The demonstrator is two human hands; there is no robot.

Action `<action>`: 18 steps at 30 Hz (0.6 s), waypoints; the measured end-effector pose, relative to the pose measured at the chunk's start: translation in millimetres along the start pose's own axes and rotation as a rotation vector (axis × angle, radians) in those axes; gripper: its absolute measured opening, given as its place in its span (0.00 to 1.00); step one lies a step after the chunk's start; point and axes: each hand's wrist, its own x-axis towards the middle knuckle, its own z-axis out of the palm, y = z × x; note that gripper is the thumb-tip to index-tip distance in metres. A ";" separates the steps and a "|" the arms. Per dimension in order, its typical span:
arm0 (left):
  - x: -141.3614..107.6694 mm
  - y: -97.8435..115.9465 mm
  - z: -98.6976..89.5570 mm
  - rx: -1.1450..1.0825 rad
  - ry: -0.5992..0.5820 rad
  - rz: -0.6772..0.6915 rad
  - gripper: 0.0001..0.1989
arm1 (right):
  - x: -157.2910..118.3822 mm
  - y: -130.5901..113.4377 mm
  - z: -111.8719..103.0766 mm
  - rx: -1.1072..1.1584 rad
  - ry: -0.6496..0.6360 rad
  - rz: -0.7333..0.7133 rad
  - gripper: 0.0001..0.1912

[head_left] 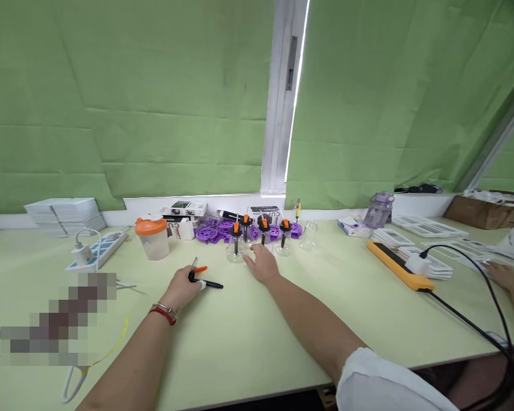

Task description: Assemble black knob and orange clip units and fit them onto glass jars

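Observation:
On the pale table, my left hand (183, 290) is closed around a black bottle lid with an orange lever (201, 269) and a black tube (214, 284) pointing right. My right hand (263, 264) reaches forward, thumb and fingers apart, among several small glass bottles topped with black-and-orange lids. One glass bottle (235, 245) stands just left of it, another glass bottle (284, 244) to its right. Behind the hand, a lidded bottle (264, 226) is partly hidden; whether my fingers touch it I cannot tell. Farther right stands a clear glass without a lid (310, 235).
Purple plastic parts (207, 234) and small boxes (188, 209) lie behind the bottles. An orange-lidded cup (153, 240) and a power strip (111, 244) are left. A yellow-black power strip (393, 265) with cable and a purple bottle (379, 211) are right, near another person's hand (502, 275).

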 end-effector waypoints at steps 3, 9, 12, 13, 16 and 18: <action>-1.5 2.3 1.1 0.002 0.007 0.011 0.21 | -12.4 37.3 -35.7 -0.133 0.132 -0.057 0.19; -7.4 8.8 4.7 -0.057 -0.023 0.002 0.24 | -31.8 137.0 -98.7 -0.339 0.427 0.324 0.27; -8.8 9.1 5.5 -0.105 -0.072 0.006 0.27 | -33.4 164.0 -107.8 -0.330 0.413 0.595 0.40; -8.8 8.5 5.0 -0.121 -0.097 0.006 0.28 | -31.9 168.5 -107.8 -0.319 0.368 0.654 0.44; -8.4 5.8 0.4 -0.173 -0.206 0.000 0.31 | -22.7 174.7 -104.1 -0.313 0.193 0.702 0.52; -8.7 4.8 -4.2 -0.220 -0.301 0.004 0.32 | -14.8 176.6 -101.4 -0.325 0.112 0.704 0.54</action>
